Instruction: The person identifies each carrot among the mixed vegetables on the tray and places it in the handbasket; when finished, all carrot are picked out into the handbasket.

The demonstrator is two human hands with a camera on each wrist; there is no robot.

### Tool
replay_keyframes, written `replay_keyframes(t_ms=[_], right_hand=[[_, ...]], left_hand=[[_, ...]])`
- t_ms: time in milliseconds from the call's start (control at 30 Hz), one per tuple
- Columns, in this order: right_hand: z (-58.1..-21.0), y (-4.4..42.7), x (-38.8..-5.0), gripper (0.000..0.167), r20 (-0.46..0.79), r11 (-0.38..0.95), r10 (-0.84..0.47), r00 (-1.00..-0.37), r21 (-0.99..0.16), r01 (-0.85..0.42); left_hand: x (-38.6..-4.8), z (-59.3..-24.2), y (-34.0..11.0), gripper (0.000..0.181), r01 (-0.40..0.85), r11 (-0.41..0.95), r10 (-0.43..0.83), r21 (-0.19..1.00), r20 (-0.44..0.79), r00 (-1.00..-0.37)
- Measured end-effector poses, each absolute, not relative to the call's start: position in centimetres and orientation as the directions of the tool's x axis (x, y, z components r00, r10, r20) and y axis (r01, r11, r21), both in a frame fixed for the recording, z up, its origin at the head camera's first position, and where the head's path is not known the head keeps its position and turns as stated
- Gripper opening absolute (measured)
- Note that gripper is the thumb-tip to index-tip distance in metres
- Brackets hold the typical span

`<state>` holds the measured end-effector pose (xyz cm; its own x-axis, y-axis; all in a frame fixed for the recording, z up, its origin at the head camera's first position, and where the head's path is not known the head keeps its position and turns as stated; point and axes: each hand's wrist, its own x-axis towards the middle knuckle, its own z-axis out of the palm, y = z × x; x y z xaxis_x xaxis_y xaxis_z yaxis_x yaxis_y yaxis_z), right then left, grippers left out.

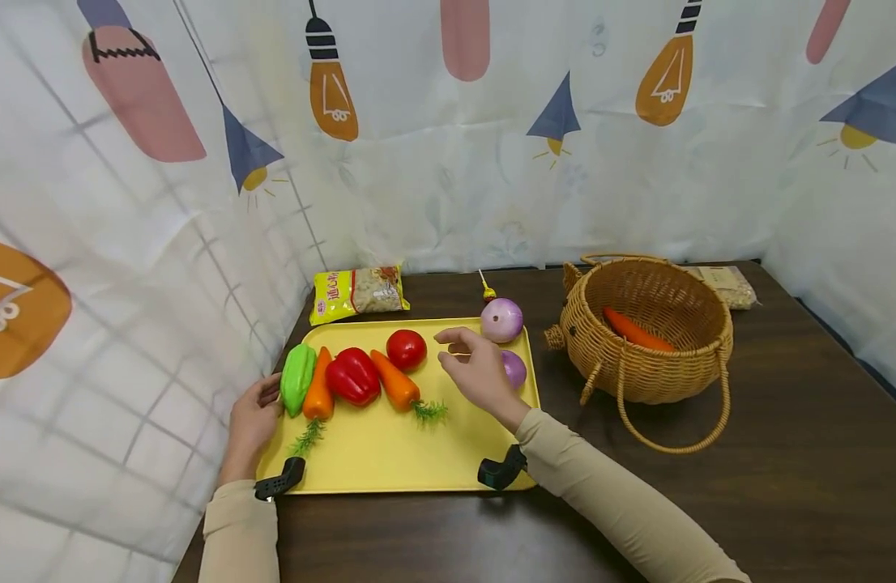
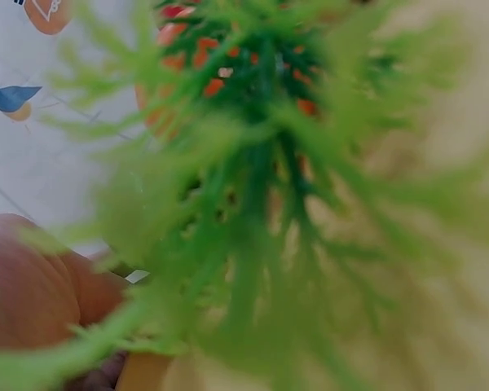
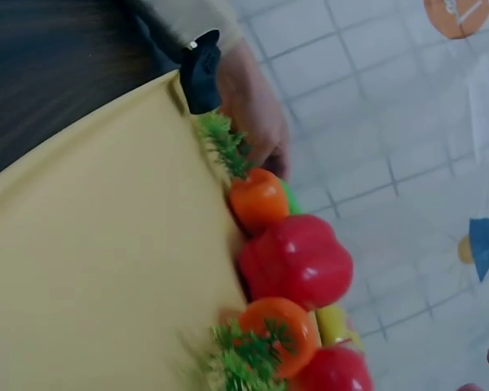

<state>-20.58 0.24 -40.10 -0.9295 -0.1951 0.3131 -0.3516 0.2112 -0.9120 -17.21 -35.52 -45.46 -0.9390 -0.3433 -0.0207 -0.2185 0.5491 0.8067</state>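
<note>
Your right hand (image 1: 480, 372) hovers over the tray (image 1: 375, 457) near the onions (image 1: 502, 321), thumb and fingers apart, holding nothing. Your left hand (image 1: 255, 411) is at the tray's left edge beside the green fruit (image 1: 298, 379); I can't tell whether its fingers grip. A pepper (image 1: 354, 377), tomato (image 1: 407, 350) and two carrots (image 1: 319, 390) lie between. So far, only a third carrot (image 1: 637, 332) shows in the basket (image 1: 655, 385); the rest is outside.
</note>
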Motion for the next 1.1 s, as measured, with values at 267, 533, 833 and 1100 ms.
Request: replay_keyframes(t_ms=[267,533,833,1100], right_hand=[[-41.8,-2.4,-20.9,0.026,0.216,0.185,-0.238,-0.947,-0.947,-0.262],[-43.1,-4.2,-20.9,0.025,0.159,0.245,-0.244,-0.957,-0.944,-0.22],[-44.1,-5.8,-20.6,0.037,0.106,0.412,-0.26,-0.96,-0.887,-0.209],[-45.0,-6.0,-20.6,0.042,0.112,0.434,-0.258,-0.959,-0.874,-0.219]], left_hand=[[-17.2,-45.5,-35.4,0.053,-0.222,0.548,-0.352,0.806,-0.019,-0.936],[-17.2,-45.2,-35.5,0.053,-0.226,0.551,-0.352,0.804,-0.022,-0.936],[-17.2,-45.2,-35.5,0.053,-0.225,0.543,-0.348,0.809,-0.027,-0.937],[-17.3,-45.3,-35.5,0.053,-0.219,0.552,-0.345,0.805,-0.019,-0.938]])
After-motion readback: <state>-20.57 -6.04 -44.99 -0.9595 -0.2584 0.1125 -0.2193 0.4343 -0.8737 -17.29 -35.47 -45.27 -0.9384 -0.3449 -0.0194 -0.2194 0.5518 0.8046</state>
